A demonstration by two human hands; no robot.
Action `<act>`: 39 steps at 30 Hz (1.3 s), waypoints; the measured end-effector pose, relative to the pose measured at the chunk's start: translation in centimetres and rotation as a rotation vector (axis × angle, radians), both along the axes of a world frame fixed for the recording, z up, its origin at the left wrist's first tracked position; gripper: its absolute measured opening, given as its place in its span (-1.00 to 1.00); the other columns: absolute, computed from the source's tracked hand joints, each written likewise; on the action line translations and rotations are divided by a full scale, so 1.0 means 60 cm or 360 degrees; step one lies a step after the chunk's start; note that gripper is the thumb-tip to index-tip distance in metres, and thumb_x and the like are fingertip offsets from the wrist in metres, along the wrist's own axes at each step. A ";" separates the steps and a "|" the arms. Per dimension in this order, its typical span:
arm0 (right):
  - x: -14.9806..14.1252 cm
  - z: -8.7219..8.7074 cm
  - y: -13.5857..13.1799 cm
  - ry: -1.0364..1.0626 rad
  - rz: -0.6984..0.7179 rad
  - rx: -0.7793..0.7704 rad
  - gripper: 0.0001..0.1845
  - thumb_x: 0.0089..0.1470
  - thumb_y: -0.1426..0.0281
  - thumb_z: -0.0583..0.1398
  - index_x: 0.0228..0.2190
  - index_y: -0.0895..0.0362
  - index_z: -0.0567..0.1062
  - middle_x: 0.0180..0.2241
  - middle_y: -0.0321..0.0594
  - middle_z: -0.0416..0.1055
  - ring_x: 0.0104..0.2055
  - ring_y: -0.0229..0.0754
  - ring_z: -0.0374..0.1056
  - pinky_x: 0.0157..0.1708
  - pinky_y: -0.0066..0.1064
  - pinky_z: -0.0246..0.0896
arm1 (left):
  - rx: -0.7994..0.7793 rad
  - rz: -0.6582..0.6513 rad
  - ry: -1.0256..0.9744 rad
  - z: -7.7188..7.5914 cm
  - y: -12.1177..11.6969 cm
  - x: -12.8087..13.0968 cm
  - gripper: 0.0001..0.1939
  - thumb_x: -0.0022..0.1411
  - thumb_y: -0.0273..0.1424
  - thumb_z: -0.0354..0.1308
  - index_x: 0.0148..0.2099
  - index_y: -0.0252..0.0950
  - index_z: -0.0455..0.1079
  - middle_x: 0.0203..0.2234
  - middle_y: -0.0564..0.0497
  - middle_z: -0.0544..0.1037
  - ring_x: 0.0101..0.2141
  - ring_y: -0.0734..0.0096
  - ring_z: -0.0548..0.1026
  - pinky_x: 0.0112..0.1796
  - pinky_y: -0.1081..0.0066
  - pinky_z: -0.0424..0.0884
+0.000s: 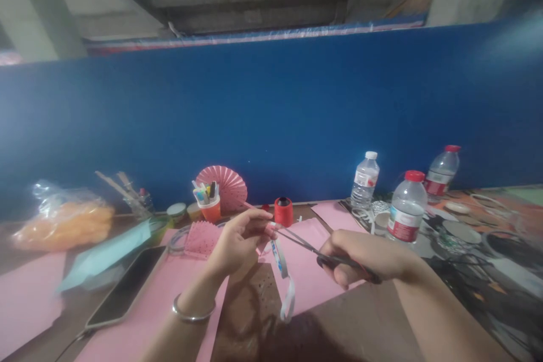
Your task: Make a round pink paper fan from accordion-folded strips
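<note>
My left hand is raised over the table and pinches a small pink piece together with a white strip that hangs down and curls at its lower end. A metal bangle sits on that wrist. My right hand is closed on the dark handles of scissors. The blades point left and meet the pinched pink piece at my left fingertips.
Pink paper sheets cover the table, with a phone at the left. A pink paper fan, an orange pen cup, a red tape roll and three water bottles stand along the blue wall.
</note>
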State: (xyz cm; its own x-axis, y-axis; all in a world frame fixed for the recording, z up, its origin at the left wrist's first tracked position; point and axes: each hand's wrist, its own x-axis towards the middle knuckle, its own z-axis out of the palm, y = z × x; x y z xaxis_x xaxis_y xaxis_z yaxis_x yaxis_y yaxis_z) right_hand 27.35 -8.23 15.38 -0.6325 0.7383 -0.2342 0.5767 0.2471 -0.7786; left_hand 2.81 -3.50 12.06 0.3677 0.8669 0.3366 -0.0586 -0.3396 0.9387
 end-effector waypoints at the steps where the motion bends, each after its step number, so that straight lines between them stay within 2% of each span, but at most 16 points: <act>1: 0.001 0.001 -0.001 -0.0001 -0.0020 -0.0010 -0.62 -0.12 0.11 0.18 -0.61 0.19 0.33 -0.67 -0.35 0.22 -0.63 -0.39 0.07 -0.67 -0.56 -0.10 | -0.0014 -0.0006 -0.0004 0.000 0.000 -0.001 -0.71 -0.07 -0.58 0.16 -0.22 -0.35 0.29 -0.48 -0.01 0.51 -0.42 0.39 0.49 -0.42 0.42 0.41; 7: 0.013 0.005 0.001 0.0013 -0.0095 -0.0109 -0.60 -0.20 0.08 0.22 -0.55 0.19 0.36 -0.65 -0.34 0.25 -0.62 -0.37 0.09 -0.68 -0.56 -0.09 | 0.0020 -0.0076 0.0004 -0.006 0.006 -0.011 -0.70 -0.04 -0.62 0.13 -0.19 -0.32 0.28 -0.47 0.02 0.50 -0.41 0.42 0.49 -0.42 0.47 0.42; 12: 0.011 0.002 -0.001 0.0058 -0.0147 -0.0072 -0.59 -0.20 0.07 0.21 -0.56 0.20 0.35 -0.64 -0.31 0.28 -0.61 -0.37 0.09 -0.66 -0.55 -0.06 | 0.0016 -0.0151 -0.0025 -0.009 0.007 -0.012 -0.69 -0.01 -0.61 0.12 -0.17 -0.30 0.27 -0.47 0.03 0.48 -0.43 0.41 0.49 -0.54 0.53 0.40; 21: 0.010 -0.001 -0.006 0.0035 -0.0197 0.0032 -0.52 -0.18 -0.01 0.15 -0.55 0.19 0.35 -0.62 -0.26 0.31 -0.57 -0.30 0.21 -0.63 -0.52 0.03 | 0.0077 -0.0133 0.0022 -0.005 0.004 -0.012 -0.69 0.02 -0.58 0.14 -0.14 -0.30 0.26 -0.43 0.02 0.49 -0.38 0.44 0.49 -0.41 0.50 0.43; 24: 0.008 0.003 -0.006 0.0011 -0.0177 0.0067 -0.43 -0.19 -0.11 0.09 -0.55 0.20 0.35 -0.62 -0.23 0.32 -0.56 -0.29 0.22 -0.62 -0.51 0.04 | 0.0087 -0.0097 0.0033 -0.006 0.005 -0.012 -0.70 0.02 -0.60 0.12 -0.15 -0.31 0.26 -0.39 0.00 0.50 -0.37 0.46 0.49 -0.36 0.50 0.42; 27: 0.007 0.007 -0.006 -0.0013 -0.0137 0.0098 -0.37 -0.21 -0.16 0.05 -0.55 0.21 0.35 -0.62 -0.21 0.33 -0.57 -0.29 0.21 -0.63 -0.50 0.02 | 0.0096 -0.0081 0.0047 -0.009 0.006 -0.012 -0.70 0.03 -0.58 0.11 -0.13 -0.31 0.25 -0.39 -0.01 0.51 -0.38 0.43 0.49 -0.40 0.49 0.42; 33: 0.011 0.004 -0.006 -0.0047 -0.0101 0.0162 -0.32 -0.15 -0.15 -0.01 -0.45 0.26 0.38 -0.60 -0.18 0.35 -0.58 -0.30 0.20 -0.63 -0.50 -0.01 | 0.0157 -0.0092 0.0063 -0.009 0.005 -0.011 -0.73 0.07 -0.53 0.11 -0.12 -0.31 0.27 -0.38 -0.04 0.50 -0.36 0.40 0.49 -0.41 0.47 0.43; 39: 0.017 0.001 -0.003 0.0037 -0.0004 0.0128 -0.32 -0.15 -0.15 0.01 -0.48 0.28 0.38 -0.62 -0.20 0.33 -0.59 -0.31 0.19 -0.62 -0.49 -0.01 | 0.0139 -0.0204 0.0079 -0.005 -0.001 -0.015 -0.70 0.07 -0.55 0.12 -0.11 -0.29 0.27 -0.38 -0.03 0.51 -0.38 0.43 0.49 -0.43 0.49 0.43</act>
State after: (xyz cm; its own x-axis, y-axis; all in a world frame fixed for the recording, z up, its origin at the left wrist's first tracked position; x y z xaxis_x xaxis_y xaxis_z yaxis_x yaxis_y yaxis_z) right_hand 28.36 -8.40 15.44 -0.6354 0.7556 -0.1591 0.5592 0.3082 -0.7697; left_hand 1.89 -3.53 11.75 0.4918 0.7798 0.3873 -0.0608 -0.4130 0.9087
